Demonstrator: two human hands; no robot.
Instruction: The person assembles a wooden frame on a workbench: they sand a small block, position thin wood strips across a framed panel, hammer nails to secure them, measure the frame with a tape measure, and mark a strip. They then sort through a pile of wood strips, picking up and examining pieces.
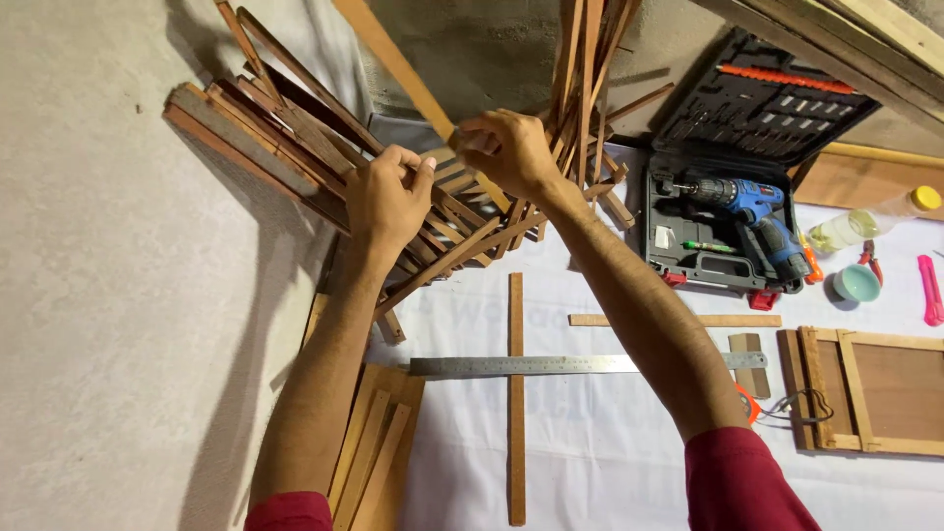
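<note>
My left hand point(385, 195) and my right hand point(506, 152) reach into a heap of thin wooden strips point(295, 128) leaning against the wall. The right hand pinches a long pale strip point(398, 64) that slants up to the left. My left hand's fingers curl on the strips just beside it. Below my arms a single wooden strip point(515, 393) lies upright on the white sheet, crossed by a steel ruler point(521, 365).
An open black tool case point(688, 265) holds a blue cordless drill point(752, 211). To the right lie a wooden frame panel point(875, 388), a short strip point(590, 320), a teal cup point(855, 283), a pink cutter point(930, 290), a yellow-capped bottle point(885, 211). Flat boards point(374, 452) rest at lower left.
</note>
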